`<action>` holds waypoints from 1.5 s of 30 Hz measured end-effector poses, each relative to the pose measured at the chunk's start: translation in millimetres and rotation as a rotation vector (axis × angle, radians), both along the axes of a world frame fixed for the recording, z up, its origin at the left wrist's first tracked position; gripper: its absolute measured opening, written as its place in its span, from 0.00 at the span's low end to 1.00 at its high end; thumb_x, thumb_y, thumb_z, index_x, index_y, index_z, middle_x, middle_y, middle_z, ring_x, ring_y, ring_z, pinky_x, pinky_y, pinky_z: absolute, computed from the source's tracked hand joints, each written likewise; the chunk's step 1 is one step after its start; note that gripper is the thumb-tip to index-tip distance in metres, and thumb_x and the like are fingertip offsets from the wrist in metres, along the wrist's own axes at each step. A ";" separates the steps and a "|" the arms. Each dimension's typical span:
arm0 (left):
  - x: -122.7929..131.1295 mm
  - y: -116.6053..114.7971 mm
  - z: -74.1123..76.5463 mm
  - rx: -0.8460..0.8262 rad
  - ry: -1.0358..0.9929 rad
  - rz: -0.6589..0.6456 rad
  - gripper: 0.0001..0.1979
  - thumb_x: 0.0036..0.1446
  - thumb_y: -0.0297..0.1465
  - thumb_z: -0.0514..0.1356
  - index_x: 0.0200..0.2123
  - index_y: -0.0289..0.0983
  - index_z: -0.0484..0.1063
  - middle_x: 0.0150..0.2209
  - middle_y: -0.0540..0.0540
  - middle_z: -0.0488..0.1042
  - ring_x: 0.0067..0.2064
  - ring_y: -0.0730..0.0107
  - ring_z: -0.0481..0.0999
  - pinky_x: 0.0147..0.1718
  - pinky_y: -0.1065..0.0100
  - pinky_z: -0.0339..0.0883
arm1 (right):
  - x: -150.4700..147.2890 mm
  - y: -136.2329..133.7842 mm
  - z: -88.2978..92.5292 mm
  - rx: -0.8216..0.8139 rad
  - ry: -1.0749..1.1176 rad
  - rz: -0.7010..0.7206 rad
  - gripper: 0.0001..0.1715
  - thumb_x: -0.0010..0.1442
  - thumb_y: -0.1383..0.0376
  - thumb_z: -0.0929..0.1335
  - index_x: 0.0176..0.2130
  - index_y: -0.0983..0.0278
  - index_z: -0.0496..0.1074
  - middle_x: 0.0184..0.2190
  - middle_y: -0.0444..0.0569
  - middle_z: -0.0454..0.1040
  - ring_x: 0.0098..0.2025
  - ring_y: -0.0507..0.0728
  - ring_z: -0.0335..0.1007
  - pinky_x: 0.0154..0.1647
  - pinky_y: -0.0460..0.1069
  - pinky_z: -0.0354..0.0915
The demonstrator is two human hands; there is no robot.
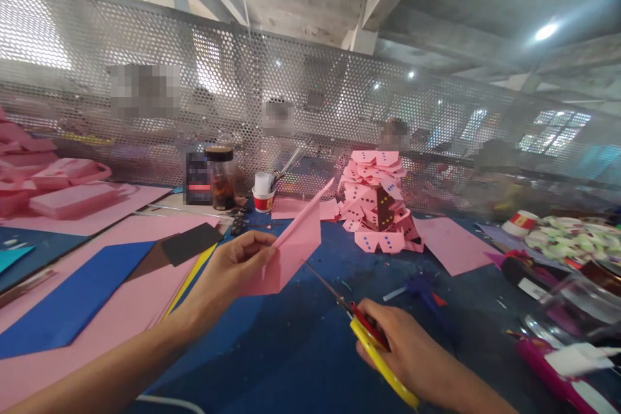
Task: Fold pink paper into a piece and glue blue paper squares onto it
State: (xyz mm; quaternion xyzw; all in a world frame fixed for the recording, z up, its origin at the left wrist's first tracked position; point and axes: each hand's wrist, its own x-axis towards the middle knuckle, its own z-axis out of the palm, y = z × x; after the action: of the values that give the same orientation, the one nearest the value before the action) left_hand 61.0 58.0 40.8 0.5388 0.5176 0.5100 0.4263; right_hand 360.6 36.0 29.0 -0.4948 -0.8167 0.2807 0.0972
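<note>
As scissors (361, 337) point leftward, held sheet (297, 247) slants rightward.

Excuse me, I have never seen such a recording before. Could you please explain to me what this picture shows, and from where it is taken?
Of course. There is no machine here: these are a person's two bare hands. The single picture comes from a camera worn on that person's head, looking forward and down. The left hand holds a pink sheet in its fingers. The right hand holds yellow-and-red scissors pointing toward it. On the blue table you see a pile of dotted pink pieces, a blue sheet, a jar and a red-and-white cup.
</note>
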 end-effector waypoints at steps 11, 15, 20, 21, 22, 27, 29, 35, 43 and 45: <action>-2.9 1.6 -2.5 0.006 -0.008 0.067 0.18 0.54 0.46 0.66 0.41 0.40 0.75 0.32 0.51 0.77 0.31 0.72 0.70 0.29 0.73 0.59 | -0.5 0.2 0.1 0.002 0.007 -0.008 0.10 0.63 0.60 0.67 0.33 0.61 0.63 0.28 0.41 0.70 0.28 0.50 0.57 0.28 0.46 0.49; 0.4 -0.5 -1.8 -0.020 0.004 0.017 0.19 0.54 0.47 0.65 0.41 0.39 0.74 0.31 0.51 0.77 0.30 0.70 0.70 0.28 0.72 0.58 | -0.2 0.3 0.5 -0.005 0.006 -0.001 0.09 0.63 0.61 0.66 0.33 0.61 0.63 0.28 0.40 0.69 0.27 0.50 0.57 0.27 0.46 0.49; 5.7 -3.6 0.8 -0.022 0.007 0.011 0.20 0.53 0.48 0.66 0.40 0.38 0.74 0.29 0.51 0.76 0.27 0.72 0.68 0.26 0.72 0.56 | -2.0 -2.0 1.6 -0.004 -0.006 0.029 0.06 0.62 0.64 0.66 0.33 0.62 0.65 0.28 0.41 0.70 0.28 0.50 0.58 0.27 0.46 0.48; 5.3 -3.3 0.9 -0.016 0.009 0.017 0.20 0.53 0.48 0.66 0.39 0.38 0.74 0.28 0.52 0.76 0.27 0.73 0.68 0.25 0.72 0.56 | -2.4 -2.3 1.8 -0.006 -0.005 0.030 0.05 0.62 0.64 0.66 0.33 0.62 0.65 0.28 0.41 0.70 0.28 0.50 0.59 0.27 0.46 0.48; 4.3 -2.6 0.6 -0.007 0.014 0.021 0.20 0.52 0.48 0.66 0.39 0.38 0.74 0.28 0.52 0.75 0.26 0.73 0.67 0.25 0.72 0.55 | -2.6 -2.4 2.0 -0.011 -0.001 0.031 0.05 0.61 0.64 0.66 0.33 0.62 0.65 0.28 0.41 0.70 0.28 0.50 0.59 0.27 0.46 0.48; -2.4 2.5 -5.2 0.044 0.041 0.052 0.21 0.54 0.48 0.66 0.41 0.38 0.74 0.30 0.51 0.77 0.28 0.72 0.69 0.27 0.72 0.57 | -2.2 -1.9 0.3 -0.062 0.047 0.031 0.02 0.60 0.66 0.67 0.35 0.62 0.67 0.30 0.43 0.73 0.29 0.51 0.62 0.27 0.46 0.50; -3.1 3.1 -6.7 0.036 0.040 0.036 0.20 0.54 0.47 0.65 0.41 0.38 0.74 0.30 0.51 0.77 0.27 0.73 0.68 0.26 0.72 0.56 | -1.9 -1.7 -0.8 -0.075 0.060 0.025 0.03 0.59 0.66 0.68 0.35 0.62 0.67 0.30 0.43 0.73 0.29 0.51 0.62 0.27 0.46 0.51; -4.3 4.7 -4.2 0.028 0.060 0.064 0.20 0.54 0.47 0.65 0.41 0.38 0.75 0.32 0.50 0.78 0.29 0.71 0.71 0.28 0.72 0.58 | -2.0 -2.1 0.0 -0.128 0.081 0.032 0.04 0.58 0.67 0.68 0.36 0.63 0.68 0.28 0.41 0.70 0.28 0.50 0.61 0.26 0.45 0.50; -2.3 3.1 -2.3 0.003 0.053 0.036 0.21 0.54 0.46 0.65 0.43 0.37 0.75 0.33 0.49 0.79 0.30 0.69 0.72 0.27 0.71 0.57 | -2.8 -1.8 3.8 -0.182 0.093 0.028 0.04 0.58 0.68 0.68 0.37 0.64 0.69 0.28 0.41 0.69 0.28 0.50 0.59 0.26 0.44 0.51; -0.2 2.2 -1.7 -0.008 0.040 0.025 0.20 0.53 0.47 0.65 0.41 0.37 0.75 0.31 0.49 0.78 0.29 0.70 0.71 0.28 0.71 0.57 | -3.1 -1.8 4.7 -0.216 0.116 0.040 0.03 0.59 0.69 0.67 0.37 0.64 0.69 0.27 0.40 0.68 0.28 0.49 0.58 0.26 0.44 0.50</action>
State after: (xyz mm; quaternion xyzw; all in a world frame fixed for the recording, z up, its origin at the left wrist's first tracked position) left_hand 60.8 60.2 39.1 0.5410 0.5347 0.5022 0.4114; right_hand 357.5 34.2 33.7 -0.4690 -0.7845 0.3968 0.0847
